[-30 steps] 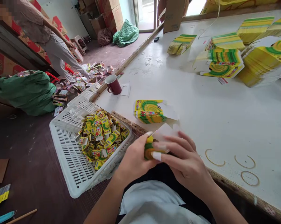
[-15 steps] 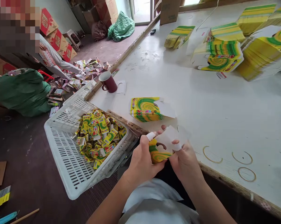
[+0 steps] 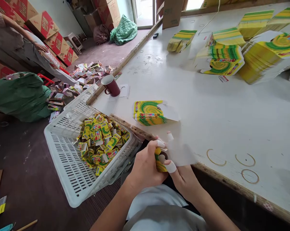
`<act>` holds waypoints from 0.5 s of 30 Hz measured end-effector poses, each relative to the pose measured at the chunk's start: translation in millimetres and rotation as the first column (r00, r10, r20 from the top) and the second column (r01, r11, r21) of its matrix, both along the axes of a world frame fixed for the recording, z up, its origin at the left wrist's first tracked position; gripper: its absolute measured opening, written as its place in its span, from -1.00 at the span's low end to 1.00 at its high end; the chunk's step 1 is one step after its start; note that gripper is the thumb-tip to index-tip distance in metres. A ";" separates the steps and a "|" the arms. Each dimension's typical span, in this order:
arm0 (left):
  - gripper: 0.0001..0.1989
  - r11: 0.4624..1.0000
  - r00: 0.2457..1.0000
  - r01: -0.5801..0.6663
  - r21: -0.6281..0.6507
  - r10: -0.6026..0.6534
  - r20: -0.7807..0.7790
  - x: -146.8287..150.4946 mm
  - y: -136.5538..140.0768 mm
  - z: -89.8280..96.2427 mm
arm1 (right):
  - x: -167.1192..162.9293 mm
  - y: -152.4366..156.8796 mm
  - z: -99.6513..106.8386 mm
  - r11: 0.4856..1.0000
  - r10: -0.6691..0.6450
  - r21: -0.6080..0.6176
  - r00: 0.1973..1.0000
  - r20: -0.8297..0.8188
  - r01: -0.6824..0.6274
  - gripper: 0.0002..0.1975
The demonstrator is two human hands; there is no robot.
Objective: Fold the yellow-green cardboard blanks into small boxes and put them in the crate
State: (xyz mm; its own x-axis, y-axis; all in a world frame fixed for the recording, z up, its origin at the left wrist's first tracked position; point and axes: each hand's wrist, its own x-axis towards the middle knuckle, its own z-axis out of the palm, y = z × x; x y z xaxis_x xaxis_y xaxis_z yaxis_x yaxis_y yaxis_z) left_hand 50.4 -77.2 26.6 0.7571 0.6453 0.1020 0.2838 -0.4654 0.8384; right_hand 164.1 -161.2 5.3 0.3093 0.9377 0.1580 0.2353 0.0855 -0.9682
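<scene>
Both hands have dropped toward the lap since the earlier frame — white counter ahead, basket of folded boxes left, then left hand and right hand both gripping a carton blank between them, mid-fold — likely flaps need tucking next.

Most of the small yellow-green carton is covered by the left hand and right hand, so its shape cannot be made out; its white flap blends into the pale surface. Both forearms run out at the bottom edge. The print on the flat cartons is too small to read. The yellow stacks are cut off at the right edge. At upper left, another person is cropped by the frame, perhaps bending over. The lower layers in the white basket are buried.
</scene>
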 end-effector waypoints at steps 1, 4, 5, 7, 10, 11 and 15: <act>-0.49 1.000 1.000 0.000 0.013 0.000 -0.014 0.0 -0.3 0.6 | -0.6 -2.5 0.1 1.000 0.001 0.005 0.999 0.041 -0.001 -0.42; -0.51 0.999 0.999 -0.004 0.040 0.005 -0.040 -0.9 -1.6 -2.3 | 0.6 -6.0 0.2 1.000 0.030 -0.013 0.997 0.075 -0.029 -0.33; -0.50 0.999 0.999 -0.012 0.037 0.013 -0.037 -1.3 -2.0 -4.7 | 1.0 -5.8 0.1 0.999 0.041 -0.025 0.996 0.083 -0.039 -0.31; -0.52 0.998 0.999 -0.041 0.037 0.042 -0.031 -1.7 -2.6 -11.0 | 0.7 -4.2 -0.8 0.998 0.056 -0.039 0.990 0.130 -0.051 -0.29; -0.60 0.997 0.997 -0.042 0.062 0.046 -0.067 -1.1 -3.7 -21.9 | -1.0 -0.9 -5.4 0.997 0.081 -0.017 0.966 0.244 -0.079 -0.26; -0.63 0.997 0.996 -0.036 0.067 0.042 -0.080 -0.7 -4.2 -24.7 | -0.8 0.2 -7.6 0.995 0.095 -0.008 0.959 0.267 -0.096 -0.25; -0.54 0.990 0.988 -0.140 0.024 0.141 -0.056 -0.8 -2.9 -25.0 | 8.3 4.2 -15.5 0.992 0.103 0.050 0.968 0.230 -0.117 -0.34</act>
State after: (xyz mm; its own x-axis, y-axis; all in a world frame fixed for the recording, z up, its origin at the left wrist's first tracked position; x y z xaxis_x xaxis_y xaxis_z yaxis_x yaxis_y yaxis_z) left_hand 49.6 -80.1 1.5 0.6639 0.7441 0.0747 0.3952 -0.4339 0.8096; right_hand 172.4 -156.9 -10.2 0.1544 0.9500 0.2713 0.4336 0.1816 -0.8826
